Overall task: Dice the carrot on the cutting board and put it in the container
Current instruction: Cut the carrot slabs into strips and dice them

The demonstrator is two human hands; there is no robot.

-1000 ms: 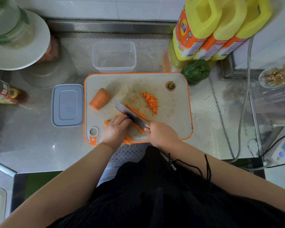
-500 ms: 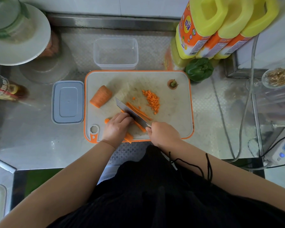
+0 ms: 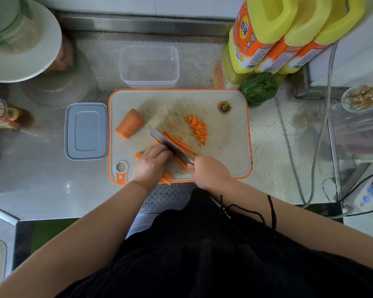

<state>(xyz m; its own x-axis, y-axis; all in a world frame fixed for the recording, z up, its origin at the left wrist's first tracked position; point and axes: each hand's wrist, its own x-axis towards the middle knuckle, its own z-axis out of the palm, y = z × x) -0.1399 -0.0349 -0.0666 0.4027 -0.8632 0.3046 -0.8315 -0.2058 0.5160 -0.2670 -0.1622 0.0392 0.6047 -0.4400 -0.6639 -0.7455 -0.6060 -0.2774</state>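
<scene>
Gripping a knife (image 3: 170, 145) in the right hand (image 3: 211, 172), a person slices carrot strips (image 3: 181, 144) pinned under the curled fingers of the left hand (image 3: 151, 164) on the cutting board (image 3: 226, 145); diced carrot (image 3: 197, 129) lies piled there, near the clear container (image 3: 149, 65).

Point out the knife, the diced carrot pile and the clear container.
knife (image 3: 159, 137): head view, on the flat of the blade.
diced carrot pile (image 3: 197, 129): head view, middle of the heap.
clear container (image 3: 149, 46): head view, far rim.
</scene>
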